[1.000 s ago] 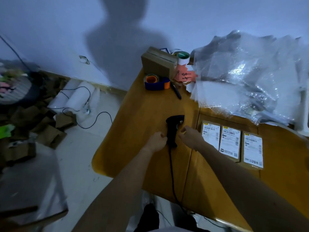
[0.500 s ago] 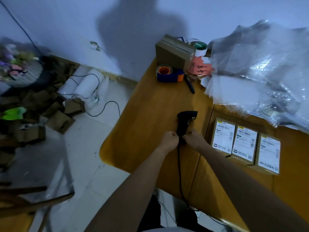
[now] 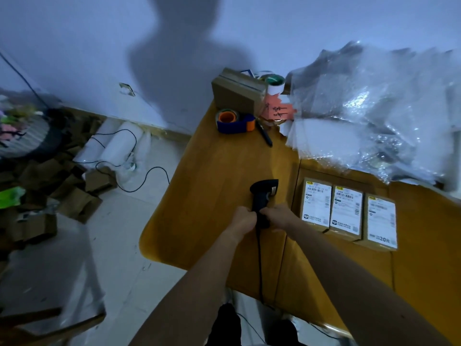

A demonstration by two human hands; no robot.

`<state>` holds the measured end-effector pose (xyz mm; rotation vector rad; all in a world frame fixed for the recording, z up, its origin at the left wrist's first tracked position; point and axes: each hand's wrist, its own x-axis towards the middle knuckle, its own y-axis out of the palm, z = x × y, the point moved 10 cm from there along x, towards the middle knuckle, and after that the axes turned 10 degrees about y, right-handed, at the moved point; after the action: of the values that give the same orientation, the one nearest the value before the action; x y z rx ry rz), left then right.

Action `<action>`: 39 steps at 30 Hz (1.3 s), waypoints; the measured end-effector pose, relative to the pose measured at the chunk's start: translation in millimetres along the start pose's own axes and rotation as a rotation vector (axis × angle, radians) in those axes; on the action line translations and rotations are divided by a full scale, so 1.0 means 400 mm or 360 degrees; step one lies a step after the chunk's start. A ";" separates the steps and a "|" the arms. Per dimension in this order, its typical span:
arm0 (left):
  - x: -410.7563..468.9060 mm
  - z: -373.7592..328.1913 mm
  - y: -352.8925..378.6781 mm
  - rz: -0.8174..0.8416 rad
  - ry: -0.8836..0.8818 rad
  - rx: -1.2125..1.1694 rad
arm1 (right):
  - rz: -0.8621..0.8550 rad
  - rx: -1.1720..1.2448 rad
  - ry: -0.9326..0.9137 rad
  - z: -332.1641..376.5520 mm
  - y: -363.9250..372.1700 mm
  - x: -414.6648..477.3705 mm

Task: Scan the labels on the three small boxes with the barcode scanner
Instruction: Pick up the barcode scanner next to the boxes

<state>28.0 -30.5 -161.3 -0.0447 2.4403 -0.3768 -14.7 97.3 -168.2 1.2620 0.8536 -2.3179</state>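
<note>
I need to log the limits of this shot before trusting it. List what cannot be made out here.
- Head view: print on the three box labels is too small and blurred to read.
- Scanner handle: covered by the left hand and right hand; the trigger finger is hidden.
- Scanner cable: its end is lost below the table edge.
- Plastic bags: contents unclear, cut off at the right edge.

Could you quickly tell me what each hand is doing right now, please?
Left hand: closed on the handle of the barcode scanner.
Right hand: fingers also closed on the scanner handle, from the other side.
</note>
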 end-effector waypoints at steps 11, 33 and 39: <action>-0.056 -0.061 0.026 -0.0005 0.0083 -0.0275 | 0.0029 0.0177 -0.0151 -0.026 -0.040 -0.094; -0.172 -0.089 0.045 -0.0044 0.0168 -0.0835 | 0.0045 0.0187 -0.0704 -0.037 -0.069 -0.303; -0.195 -0.098 0.072 0.0065 0.0266 -0.0838 | -0.0283 0.0191 -0.0586 -0.112 -0.162 -0.254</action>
<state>66.3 17.2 -92.7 -0.1953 2.6354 0.2991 30.5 178.5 -79.1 0.7858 0.7323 -2.6625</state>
